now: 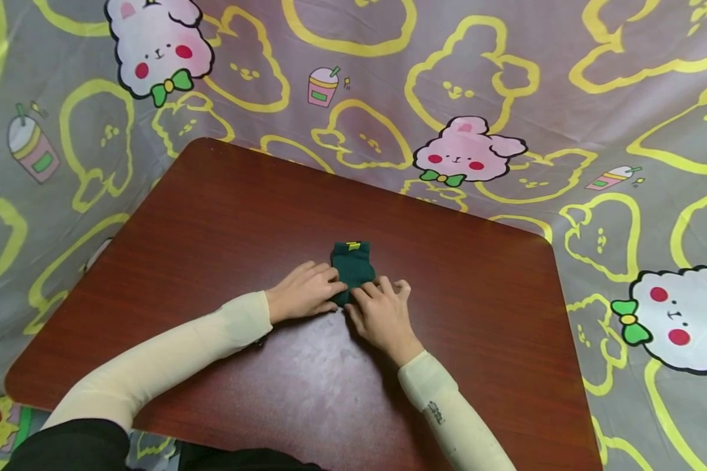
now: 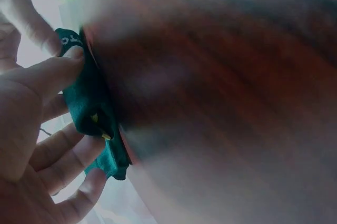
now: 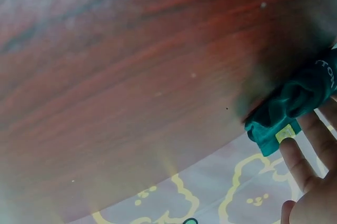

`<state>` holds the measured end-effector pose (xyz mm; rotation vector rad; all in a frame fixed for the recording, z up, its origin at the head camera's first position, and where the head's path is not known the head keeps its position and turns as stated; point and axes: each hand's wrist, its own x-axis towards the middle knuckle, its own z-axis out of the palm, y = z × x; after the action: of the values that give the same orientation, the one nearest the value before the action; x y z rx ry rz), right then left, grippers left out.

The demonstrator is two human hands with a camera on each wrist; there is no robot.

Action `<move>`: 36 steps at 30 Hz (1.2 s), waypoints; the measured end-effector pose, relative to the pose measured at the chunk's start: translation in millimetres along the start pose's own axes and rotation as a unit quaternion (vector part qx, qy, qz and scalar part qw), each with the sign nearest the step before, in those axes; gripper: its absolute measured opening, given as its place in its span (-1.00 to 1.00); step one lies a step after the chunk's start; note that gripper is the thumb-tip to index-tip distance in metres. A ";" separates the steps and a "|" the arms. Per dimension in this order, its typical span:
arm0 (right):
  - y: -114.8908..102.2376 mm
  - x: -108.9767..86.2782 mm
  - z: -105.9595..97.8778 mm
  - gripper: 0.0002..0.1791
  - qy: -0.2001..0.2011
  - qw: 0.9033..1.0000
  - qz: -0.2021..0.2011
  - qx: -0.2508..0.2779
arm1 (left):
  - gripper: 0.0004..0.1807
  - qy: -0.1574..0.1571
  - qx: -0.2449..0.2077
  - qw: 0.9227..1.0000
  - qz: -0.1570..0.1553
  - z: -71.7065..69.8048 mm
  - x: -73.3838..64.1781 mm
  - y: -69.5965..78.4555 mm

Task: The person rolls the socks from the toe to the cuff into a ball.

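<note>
A dark green folded sock (image 1: 352, 267) lies on the table, with a small yellow tag (image 1: 353, 246) at its far end. My left hand (image 1: 306, 291) holds its left near side; in the left wrist view the thumb (image 2: 71, 61) presses the near end beside pale lettering while the fingers lie over the top. From the right, my right hand (image 1: 383, 314) grips the near corner between thumb and forefinger. Its other fingers (image 3: 300, 163) reach along the sock in the right wrist view, one near the tag, and that hand's thumb is out of that view.
The brown wooden table (image 1: 241, 209) has rounded corners. A grey curtain (image 1: 377, 85) with yellow outlines and cartoon rabbits hangs around its back and sides. Pale sleeves cover both forearms, and the table's near edge lies close to the body.
</note>
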<state>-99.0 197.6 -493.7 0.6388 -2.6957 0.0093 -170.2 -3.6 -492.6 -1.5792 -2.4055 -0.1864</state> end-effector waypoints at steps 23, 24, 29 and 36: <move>-1.8 3.0 -0.2 -0.69 -0.001 1.000 0.003 0.004 | -0.75 0.012 0.005 1.000 0.008 -1.2 6.0 -0.3; -2.2 3.4 -0.8 -0.70 -0.005 1.000 0.006 0.007 | -0.74 0.012 0.002 1.000 0.007 -1.3 5.8 -0.4; -1.8 6.3 -4.0 -0.73 -0.021 0.999 0.027 0.027 | -0.67 0.002 -0.028 1.000 -0.011 -2.3 5.9 -0.9; -0.5 9.2 -6.8 -0.73 -0.033 0.997 0.052 0.053 | -0.68 0.008 -0.075 0.996 -0.038 -2.6 8.1 -3.1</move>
<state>-104.0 193.7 -484.1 0.5383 -2.8038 0.1614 -175.8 1.6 -487.7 -1.5407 -2.4927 -0.4001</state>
